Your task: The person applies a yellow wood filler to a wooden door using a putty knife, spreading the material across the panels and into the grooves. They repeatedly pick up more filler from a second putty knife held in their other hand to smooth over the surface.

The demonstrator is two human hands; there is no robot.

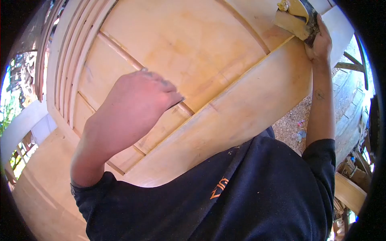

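My left hand is closed over the wooden panel, by a raised wooden strip. A thin dark edge juts from under its fingers, like that of a flat scraper; the rest is covered by the hand. At the upper right my right hand grips a dark-stained putty board from its outer side. A lump of yellow putty sits on the board's far end. Yellowish smears mark the panel between the two hands.
A broad pale wooden rail runs diagonally between the panel and my body. Curved slats border the panel's left side. Another wooden surface lies at lower left. Shavings cover the ground at right, near stacked wood.
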